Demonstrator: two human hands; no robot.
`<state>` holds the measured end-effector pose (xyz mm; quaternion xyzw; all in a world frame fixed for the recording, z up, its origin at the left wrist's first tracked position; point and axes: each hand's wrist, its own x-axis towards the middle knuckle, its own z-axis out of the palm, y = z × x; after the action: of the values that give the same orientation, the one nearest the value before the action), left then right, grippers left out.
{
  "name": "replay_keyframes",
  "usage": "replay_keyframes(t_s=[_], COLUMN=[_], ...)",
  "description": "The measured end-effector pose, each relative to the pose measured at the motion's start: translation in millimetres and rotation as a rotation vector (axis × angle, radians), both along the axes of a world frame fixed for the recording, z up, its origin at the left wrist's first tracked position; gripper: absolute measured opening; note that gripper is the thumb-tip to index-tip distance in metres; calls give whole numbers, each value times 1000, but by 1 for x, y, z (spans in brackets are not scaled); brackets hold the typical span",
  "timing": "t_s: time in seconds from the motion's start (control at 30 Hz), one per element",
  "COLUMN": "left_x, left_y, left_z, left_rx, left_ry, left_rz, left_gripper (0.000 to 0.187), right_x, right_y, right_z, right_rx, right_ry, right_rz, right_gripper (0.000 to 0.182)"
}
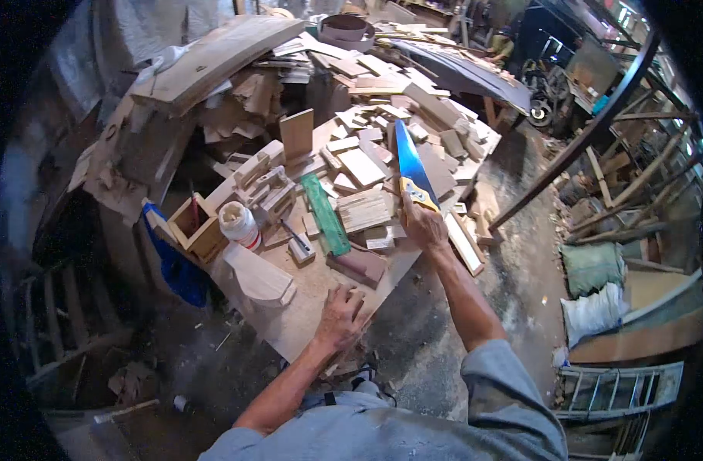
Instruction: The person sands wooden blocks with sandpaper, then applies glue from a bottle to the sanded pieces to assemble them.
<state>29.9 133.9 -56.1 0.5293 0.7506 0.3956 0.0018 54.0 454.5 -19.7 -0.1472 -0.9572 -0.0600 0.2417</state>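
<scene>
My right hand is wrapped around the yellow handle of a handsaw. Its blue blade points away from me over the heap of wood pieces. My left hand rests on the bare front of the workbench, fingers somewhat bent and apart, holding nothing. Just beyond it lies a brown block. To its left is a pale shaped wood piece. A green flat strip lies farther back, beside a stack of light wood strips.
A white jar and an open wooden box stand at the bench's left edge. A pen-like tool lies on a small block. Off to the right are a slanting dark post and sacks. Another person is far back.
</scene>
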Motion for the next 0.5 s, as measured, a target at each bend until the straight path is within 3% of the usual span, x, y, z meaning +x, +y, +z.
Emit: replay_keyframes(t_s=[0.07,0.13,0.17,0.23,0.33,0.4,0.5], left_x=[-3,-11,-9,-9,-14,-17,-26], left_y=[-10,-29,-36,-42,-40,-33,-26], left_z=[-2,-13,4,13,6,6,12], left_rx=[-7,-41,-82,-80,-131,-188,-246], left_ry=[-90,-219,-278,-245,-100,-39,-64], left_rz=[2,-30,-20,-34,-106,-166,-266], left_gripper=[35,42,52,55,57,58,57], right_x=[-13,-8,-4,-4,2,7,1], right_y=[14,-9,-25,-44,-85,-124,-140], right_z=[-23,-4,11,8,-9,5,-12], right_rx=[-29,-73,-40,-78,-111,-220,-310], right_ry=[-11,-47,-48,58,42,-262,-251], right_rz=[49,19,-21,-82,50,212,173], right_gripper=[54,61,64,70,62,49,43])
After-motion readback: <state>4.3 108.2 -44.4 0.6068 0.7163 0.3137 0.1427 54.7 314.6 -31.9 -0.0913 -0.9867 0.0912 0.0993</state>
